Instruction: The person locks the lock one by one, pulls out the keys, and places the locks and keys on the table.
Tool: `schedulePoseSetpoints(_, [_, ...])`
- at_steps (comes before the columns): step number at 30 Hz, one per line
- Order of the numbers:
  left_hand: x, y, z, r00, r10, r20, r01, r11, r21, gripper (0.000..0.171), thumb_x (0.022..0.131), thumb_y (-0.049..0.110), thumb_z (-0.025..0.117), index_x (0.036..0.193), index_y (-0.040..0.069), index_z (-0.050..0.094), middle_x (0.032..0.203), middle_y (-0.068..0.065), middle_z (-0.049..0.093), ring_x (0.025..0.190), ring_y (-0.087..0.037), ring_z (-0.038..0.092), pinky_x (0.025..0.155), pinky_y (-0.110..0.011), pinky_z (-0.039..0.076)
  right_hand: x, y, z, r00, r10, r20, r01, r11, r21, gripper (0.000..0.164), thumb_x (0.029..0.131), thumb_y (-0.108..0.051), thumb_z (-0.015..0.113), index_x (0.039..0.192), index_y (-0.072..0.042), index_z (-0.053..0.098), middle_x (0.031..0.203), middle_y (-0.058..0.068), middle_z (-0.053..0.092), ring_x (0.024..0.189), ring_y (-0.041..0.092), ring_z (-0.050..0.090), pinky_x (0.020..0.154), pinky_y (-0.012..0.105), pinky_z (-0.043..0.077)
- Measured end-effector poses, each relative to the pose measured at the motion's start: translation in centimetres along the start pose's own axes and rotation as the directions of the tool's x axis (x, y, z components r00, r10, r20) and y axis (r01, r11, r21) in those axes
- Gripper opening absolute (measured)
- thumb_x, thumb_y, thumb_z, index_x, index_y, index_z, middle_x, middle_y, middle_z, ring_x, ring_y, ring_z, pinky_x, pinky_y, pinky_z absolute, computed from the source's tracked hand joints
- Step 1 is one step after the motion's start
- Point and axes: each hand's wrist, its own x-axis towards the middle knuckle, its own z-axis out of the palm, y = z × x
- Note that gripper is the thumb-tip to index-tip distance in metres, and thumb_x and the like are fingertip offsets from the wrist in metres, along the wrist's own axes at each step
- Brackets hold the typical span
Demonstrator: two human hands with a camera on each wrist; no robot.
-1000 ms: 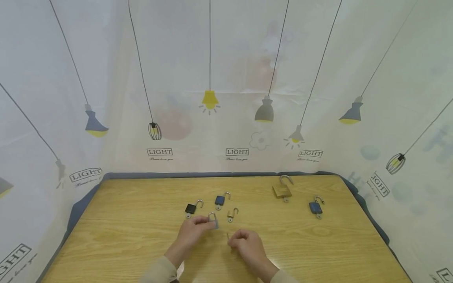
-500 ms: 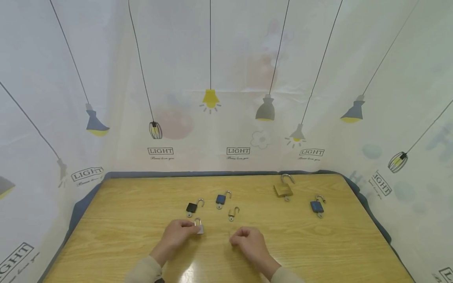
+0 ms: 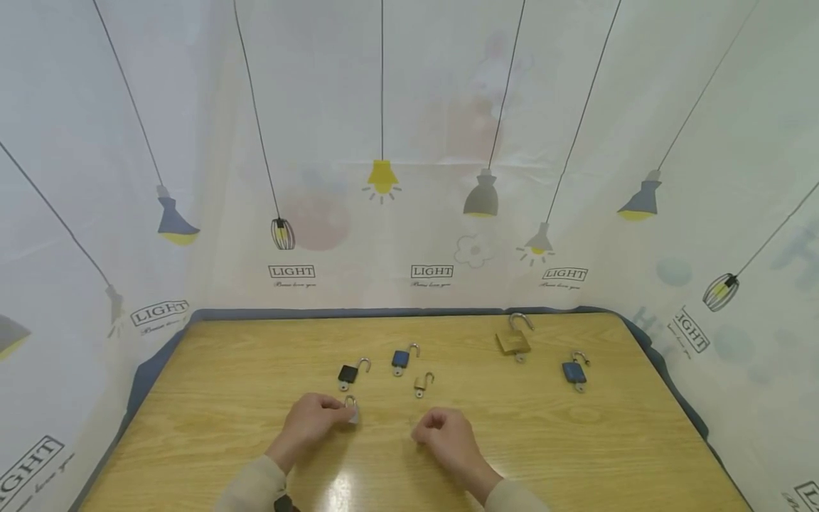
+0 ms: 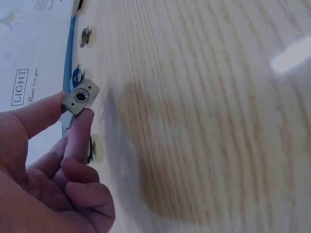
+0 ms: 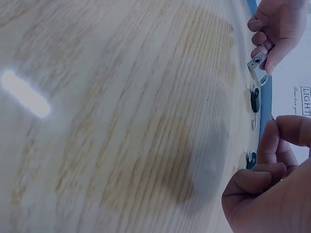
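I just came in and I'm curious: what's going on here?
A person's left hand holds a silver lock above the table, and their right hand pinches something thin, too small to make out. Beyond them, a black lock, two blue locks and two gold locks lie open on the table.

- The thin sliver (image 5: 273,118) pinched by the right hand (image 3: 448,437): too small and faint to identify.
- The silver padlock (image 3: 355,415): partly covered by the left hand (image 3: 312,421); from the left wrist, its shackle (image 3: 350,401) is hidden (the keyhole (image 4: 81,95) faces the camera).
- A dark object (image 3: 284,503) near the left cuff (image 3: 257,482): cut off below.
- The desk (image 3: 627,455): near edge outside the head view.
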Motion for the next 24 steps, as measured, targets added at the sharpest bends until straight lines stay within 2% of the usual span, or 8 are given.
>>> schedulePoseSetpoints(4, [0.0,-0.2,-0.3,1.000,0.004,0.000,-0.004,0.999,0.033,0.036,0.079,0.041,0.074,0.094,0.009,0.071,0.103,-0.007,0.067,0.095,-0.025,0.057,0.082,-0.047,0.046,-0.2,-0.2,0.2,0.999,-0.030,0.020,0.030,0.999,-0.015,0.007,0.075,-0.012,0.070,0.077,-0.007,0.065,0.080,0.001,0.063,0.076,0.016,0.053,0.070,0.034,0.044])
schedulePoseSetpoints(11, [0.0,-0.5,-0.7,1.000,0.011,-0.019,-0.009,0.996,0.085,0.032,0.078,0.041,0.074,0.091,0.011,0.073,0.105,-0.008,0.068,0.095,-0.024,0.059,0.082,-0.046,0.047,-0.1,-0.4,0.4,0.997,-0.019,0.074,0.019,1.000,-0.008,0.007,0.079,-0.012,0.070,0.081,-0.007,0.066,0.080,0.001,0.063,0.075,0.016,0.054,0.067,0.032,0.046])
schedulePoseSetpoints(18, [-0.1,-0.6,-1.0,0.999,0.023,-0.029,-0.020,0.995,0.095,0.032,0.078,0.041,0.075,0.088,0.011,0.073,0.100,-0.005,0.069,0.089,-0.021,0.058,0.076,-0.042,0.047,-0.1,-0.4,0.7,0.995,-0.006,0.098,0.006,1.000,0.006,0.008,0.079,-0.013,0.071,0.081,-0.007,0.066,0.080,0.002,0.063,0.073,0.016,0.054,0.065,0.031,0.046])
schedulePoseSetpoints(24, [-0.2,-0.6,-1.4,0.998,0.036,-0.057,-0.025,0.985,0.170,0.029,0.078,0.040,0.075,0.086,0.013,0.072,0.092,-0.002,0.070,0.080,-0.017,0.058,0.069,-0.037,0.046,0.0,-0.3,1.0,0.994,-0.008,0.107,0.009,1.000,-0.010,0.010,0.080,-0.015,0.071,0.082,-0.007,0.066,0.081,0.002,0.063,0.071,0.015,0.053,0.063,0.031,0.046])
